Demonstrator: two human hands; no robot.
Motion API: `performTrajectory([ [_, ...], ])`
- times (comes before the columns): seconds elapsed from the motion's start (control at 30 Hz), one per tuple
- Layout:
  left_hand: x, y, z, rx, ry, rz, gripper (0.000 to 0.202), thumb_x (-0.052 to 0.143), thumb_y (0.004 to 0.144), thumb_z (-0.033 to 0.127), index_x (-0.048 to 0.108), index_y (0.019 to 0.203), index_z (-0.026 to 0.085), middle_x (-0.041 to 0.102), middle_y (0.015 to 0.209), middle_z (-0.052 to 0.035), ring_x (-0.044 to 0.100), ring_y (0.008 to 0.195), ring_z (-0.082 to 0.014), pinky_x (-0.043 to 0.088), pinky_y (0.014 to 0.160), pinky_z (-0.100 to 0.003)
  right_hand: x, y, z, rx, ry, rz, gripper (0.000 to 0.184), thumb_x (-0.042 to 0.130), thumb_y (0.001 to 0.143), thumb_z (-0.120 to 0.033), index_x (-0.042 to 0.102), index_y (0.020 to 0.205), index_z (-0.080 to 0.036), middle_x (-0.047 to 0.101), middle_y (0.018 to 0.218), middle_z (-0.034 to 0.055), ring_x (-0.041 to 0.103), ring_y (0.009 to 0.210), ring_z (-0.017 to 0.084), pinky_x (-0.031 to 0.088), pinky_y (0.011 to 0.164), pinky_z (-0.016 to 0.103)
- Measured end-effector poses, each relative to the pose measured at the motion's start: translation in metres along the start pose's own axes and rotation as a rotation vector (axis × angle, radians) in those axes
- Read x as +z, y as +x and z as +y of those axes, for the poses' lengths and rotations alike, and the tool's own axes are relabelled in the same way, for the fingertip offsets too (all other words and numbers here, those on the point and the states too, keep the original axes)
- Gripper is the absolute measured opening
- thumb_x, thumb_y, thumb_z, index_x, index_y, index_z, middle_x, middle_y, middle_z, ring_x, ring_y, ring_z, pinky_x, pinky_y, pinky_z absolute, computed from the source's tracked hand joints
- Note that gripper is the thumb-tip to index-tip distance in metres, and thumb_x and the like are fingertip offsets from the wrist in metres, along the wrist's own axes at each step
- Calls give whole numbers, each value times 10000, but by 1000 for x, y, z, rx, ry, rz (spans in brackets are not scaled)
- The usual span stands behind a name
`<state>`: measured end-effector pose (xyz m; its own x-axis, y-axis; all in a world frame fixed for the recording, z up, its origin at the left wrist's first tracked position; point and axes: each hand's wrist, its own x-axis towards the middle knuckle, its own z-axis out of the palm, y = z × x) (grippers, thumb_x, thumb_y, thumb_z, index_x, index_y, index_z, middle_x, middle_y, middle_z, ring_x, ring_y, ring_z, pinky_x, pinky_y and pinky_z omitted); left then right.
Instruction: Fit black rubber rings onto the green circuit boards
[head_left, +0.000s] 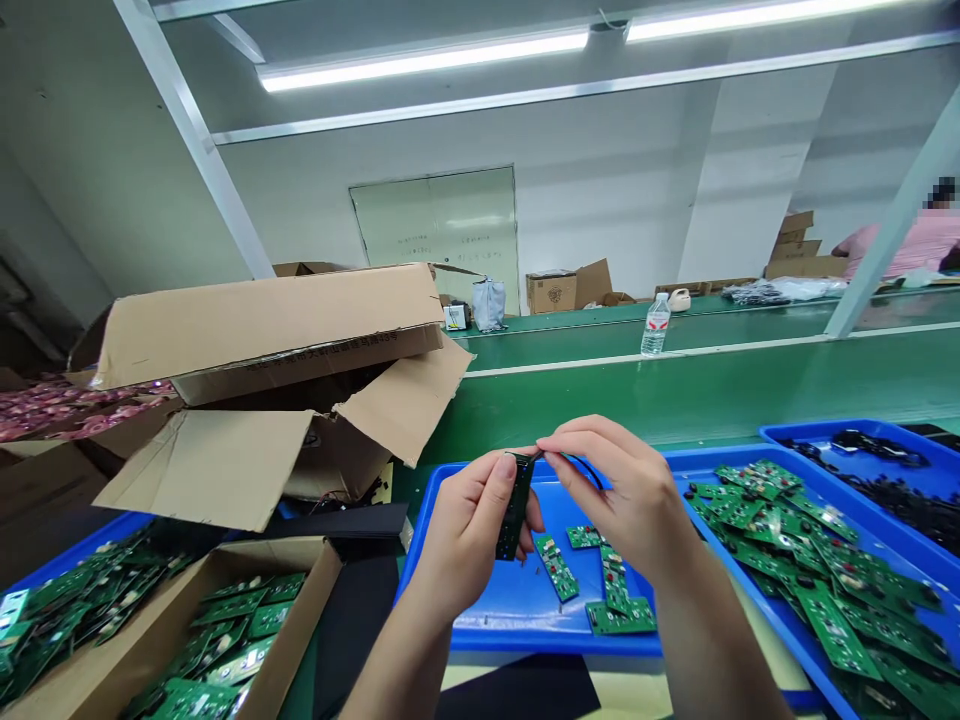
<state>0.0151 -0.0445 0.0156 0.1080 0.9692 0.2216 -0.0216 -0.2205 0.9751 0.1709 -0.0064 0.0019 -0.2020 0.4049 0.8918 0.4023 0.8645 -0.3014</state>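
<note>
Above a blue tray (480, 628), my left hand (469, 525) is closed around a dark green circuit board (514, 510), held upright with the thumb on its near face. My right hand (619, 490) pinches a thin black cable (581, 461) at the board's top edge. The cable loops behind the right fingers, and its far end is hidden. Below the hands, several green circuit boards (556, 568) lie in the tray.
To the right stand a blue tray (750, 590) heaped with boards and another (772, 432) with black cables. Open cardboard boxes (270, 330) crowd the left, with a board-filled carton (330, 570) nearer. A water bottle (655, 325) stands behind. A person in pink (900, 245) is far right.
</note>
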Motion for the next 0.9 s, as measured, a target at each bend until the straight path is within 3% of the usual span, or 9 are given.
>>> performTrajectory([
  [0.2, -4, 5, -3, -7, 126, -212, 509, 484, 909, 584, 549, 661, 144, 561, 551, 4, 482, 416, -78, 388, 425, -190, -3, -1, 3, -31, -39, -10, 164, 517, 945, -135, 672, 908, -175, 663, 859, 66, 636, 780, 164, 549, 703, 306],
  [0.43, -10, 3, 1, 26, 215, -328, 495, 413, 951, 540, 510, 647, 161, 510, 537, 12, 470, 441, -88, 369, 456, -201, -4, -2, -1, -48, -21, -33, 187, 512, 941, -123, 686, 901, -179, 669, 870, 71, 647, 784, 169, 555, 700, 302],
  [0.67, -6, 4, -2, 110, 455, -307, 421, 348, 984, 428, 516, 693, 175, 513, 581, 14, 466, 484, -100, 370, 486, -208, -8, -5, -2, -82, -59, -15, 228, 509, 916, -92, 715, 906, -188, 670, 883, 81, 655, 801, 181, 562, 688, 309],
  [0.9, -6, 7, -6, 179, 519, -225, 406, 338, 988, 395, 465, 662, 189, 486, 594, 16, 459, 535, -116, 365, 524, -226, -1, -3, -3, -92, -53, 18, 252, 509, 896, -68, 714, 947, -204, 646, 980, 101, 661, 892, 208, 590, 750, 360],
])
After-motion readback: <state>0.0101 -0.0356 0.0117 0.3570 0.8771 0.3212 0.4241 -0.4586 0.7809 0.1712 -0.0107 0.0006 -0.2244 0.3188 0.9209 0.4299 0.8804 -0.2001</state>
